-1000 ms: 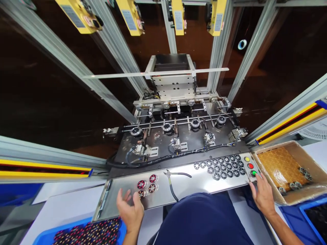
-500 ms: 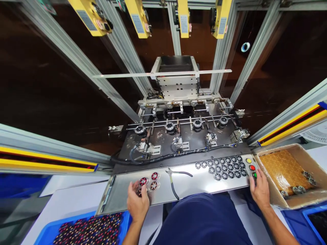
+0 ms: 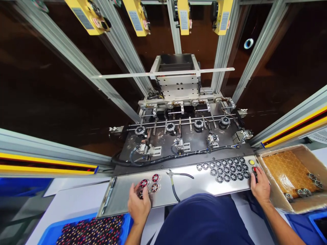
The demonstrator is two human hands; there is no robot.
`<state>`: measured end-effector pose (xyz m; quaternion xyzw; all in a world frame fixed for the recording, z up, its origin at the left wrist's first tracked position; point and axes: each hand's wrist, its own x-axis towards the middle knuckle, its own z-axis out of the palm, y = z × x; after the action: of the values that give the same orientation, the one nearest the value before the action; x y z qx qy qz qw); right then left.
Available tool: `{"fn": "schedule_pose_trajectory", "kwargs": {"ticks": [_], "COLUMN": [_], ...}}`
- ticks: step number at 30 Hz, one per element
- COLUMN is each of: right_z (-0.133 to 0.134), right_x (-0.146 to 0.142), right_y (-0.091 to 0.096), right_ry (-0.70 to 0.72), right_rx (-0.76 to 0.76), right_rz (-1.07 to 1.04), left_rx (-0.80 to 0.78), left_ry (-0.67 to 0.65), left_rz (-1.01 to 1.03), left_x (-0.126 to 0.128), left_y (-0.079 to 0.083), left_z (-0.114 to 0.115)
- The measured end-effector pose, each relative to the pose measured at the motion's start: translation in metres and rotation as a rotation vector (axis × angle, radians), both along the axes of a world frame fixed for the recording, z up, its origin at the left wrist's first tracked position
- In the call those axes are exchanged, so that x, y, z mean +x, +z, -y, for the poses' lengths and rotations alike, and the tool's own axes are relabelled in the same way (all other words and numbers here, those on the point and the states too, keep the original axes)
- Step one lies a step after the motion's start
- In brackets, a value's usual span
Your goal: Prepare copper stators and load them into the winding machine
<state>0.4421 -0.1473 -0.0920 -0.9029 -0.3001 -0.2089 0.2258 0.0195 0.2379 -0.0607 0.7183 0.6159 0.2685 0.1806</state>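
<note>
My left hand (image 3: 139, 204) rests at the left part of the metal panel (image 3: 189, 190), its thumb and fingers apart around a dark round wheel-like part (image 3: 141, 194). Beside it lie red-and-black round parts (image 3: 155, 178), in a small square group. My right hand (image 3: 261, 187) is at the panel's right end, fingers stretched over the push buttons. The red button (image 3: 254, 169) is partly covered by the fingertips, and the yellow button (image 3: 251, 162) shows above. Left of that hand, several black-and-silver round parts (image 3: 232, 169) lie in rows. Nippers (image 3: 173, 185) lie open between the groups.
Behind the panel, a machine bed (image 3: 166, 136) carries several round fixtures (image 3: 170, 127). Yellow light bars (image 3: 48, 165) flank it. A cardboard box (image 3: 301, 204) with round parts stands right; a blue bin (image 3: 48, 234) full of small parts stands lower left. Yellow units (image 3: 184, 17) hang above.
My right hand's fingers have shifted up over the buttons, hiding the green one and part of the red. My left hand stays by the same round part. The view has shifted slightly.
</note>
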Motion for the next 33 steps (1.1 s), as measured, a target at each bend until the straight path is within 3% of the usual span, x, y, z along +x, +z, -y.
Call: {"fn": "schedule_pose_trajectory", "kwargs": {"ticks": [10,21,33], "right_z": [-0.003,0.007,0.003], "right_x": [0.007,0.024,0.018], "right_y": [0.012,-0.002,0.002], "right_ry": [0.063,0.095,0.07], "right_rx": [0.015,-0.036,-0.036], "right_rz": [0.068,0.093,0.072], "left_rx": [0.025,0.033,0.036], "left_ry": [-0.029,-0.027,-0.033], "left_rz": [0.041,0.07,0.048], "left_x": [0.001,0.004,0.001], "left_y": [-0.011,-0.008,-0.009], "left_z": [-0.002,0.001,0.0]}}
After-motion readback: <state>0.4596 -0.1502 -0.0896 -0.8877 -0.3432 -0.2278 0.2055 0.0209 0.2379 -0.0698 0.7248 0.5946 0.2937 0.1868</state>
